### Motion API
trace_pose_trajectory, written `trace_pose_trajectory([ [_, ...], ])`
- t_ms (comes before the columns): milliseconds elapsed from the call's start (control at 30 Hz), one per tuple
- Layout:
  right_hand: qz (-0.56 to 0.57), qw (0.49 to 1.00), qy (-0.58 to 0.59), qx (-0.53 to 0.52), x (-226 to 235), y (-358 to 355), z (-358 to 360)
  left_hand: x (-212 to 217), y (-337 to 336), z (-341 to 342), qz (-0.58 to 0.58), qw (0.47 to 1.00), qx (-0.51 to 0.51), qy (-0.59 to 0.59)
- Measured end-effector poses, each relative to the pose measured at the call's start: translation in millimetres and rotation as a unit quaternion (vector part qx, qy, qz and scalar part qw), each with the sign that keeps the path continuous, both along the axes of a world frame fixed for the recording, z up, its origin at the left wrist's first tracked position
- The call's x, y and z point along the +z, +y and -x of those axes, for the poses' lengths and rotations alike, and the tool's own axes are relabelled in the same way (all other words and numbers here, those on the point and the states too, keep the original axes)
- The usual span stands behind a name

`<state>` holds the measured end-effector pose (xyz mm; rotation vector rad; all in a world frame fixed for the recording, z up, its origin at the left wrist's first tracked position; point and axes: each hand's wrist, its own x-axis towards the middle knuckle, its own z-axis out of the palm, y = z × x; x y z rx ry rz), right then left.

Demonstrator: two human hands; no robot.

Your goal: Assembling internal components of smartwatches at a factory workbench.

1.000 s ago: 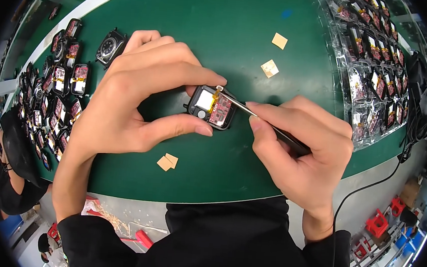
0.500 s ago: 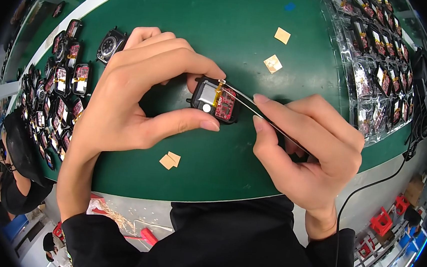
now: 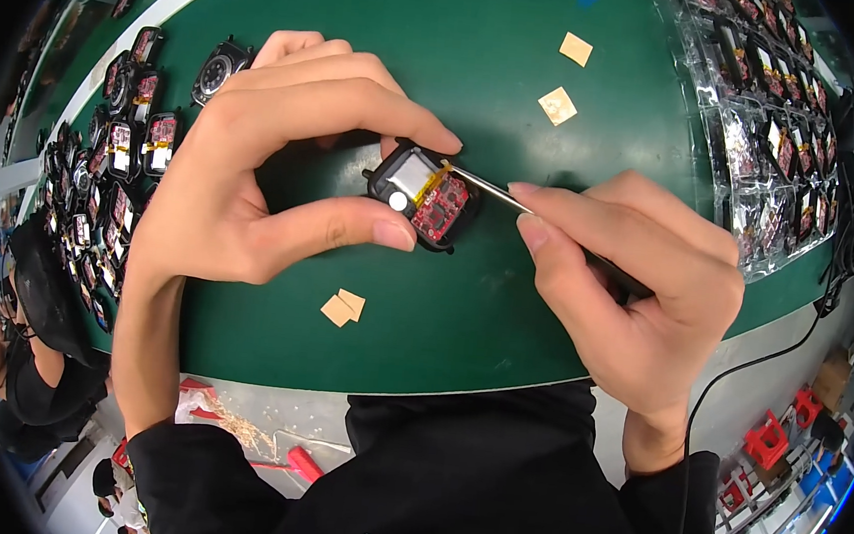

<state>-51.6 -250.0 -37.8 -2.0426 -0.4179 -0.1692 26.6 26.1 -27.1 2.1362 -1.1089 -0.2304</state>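
Left hand (image 3: 219, 165) has thumb and index clamped on a black watch case (image 3: 458, 227), index at its top edge, thumb at its lower left edge; other fingers curled behind. Case sits mid-view over the green table (image 3: 420, 352), tilted, open side up; can't tell if it touches the surface. Inside: silver battery (image 3: 411, 174) on left, red board (image 3: 443, 209) on right, yellow tape (image 3: 432, 184) between, white disc (image 3: 398, 202) near lower left corner. Right hand (image 3: 652, 280) has thumb and index together, clamped on a thin metal tool (image 3: 490, 187), tip at the case's upper right edge by the tape; exact contact too small to tell. Two tan squares (image 3: 558, 106) lie apart beyond the hands, two more (image 3: 343, 308) overlap on the near side. One closed watch (image 3: 221, 72) lies just beside left hand's knuckles, back up. Many more cases (image 3: 123, 148) crowd the left side, some open. Clear trays (image 3: 753, 207) with open cases at right, black cable (image 3: 739, 377) hanging off the edge. Co-worker (image 3: 50, 368) at far left, red stools (image 3: 765, 440) lower right.
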Motion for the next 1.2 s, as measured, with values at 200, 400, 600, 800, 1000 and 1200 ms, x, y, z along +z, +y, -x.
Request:
trace_pose_trajectory([
  [200, 0.004, 1.0, 0.0, 0.007, -1.0, -2.4, 0.4, 2.2, -0.6, 0.6, -0.012, 1.0, -0.013, -0.012],
  [400, 0.001, 1.0, 0.002, 0.007, -3.7, -0.7, 0.3, 1.0, -2.7, -0.5, -0.016, 1.0, -0.015, -0.002],
  [600, 0.006, 1.0, -0.003, 0.008, -1.5, 1.8, 2.3, 3.4, -4.0, 2.0, -0.007, 1.0, -0.02, -0.023],
  [800, 0.008, 1.0, -0.028, 0.013, -5.3, 0.2, 1.3, 4.3, -5.6, 1.7, -0.013, 0.999, -0.023, -0.034],
  [1000, 0.008, 0.999, -0.042, 0.021, -7.2, 1.6, 3.7, 4.0, -4.3, 3.6, -0.012, 0.999, -0.015, -0.033],
  [1200, -0.004, 0.999, -0.048, 0.012, -6.5, 1.3, 4.0, 3.9, -5.3, 3.4, -0.007, 1.0, -0.013, -0.023],
])
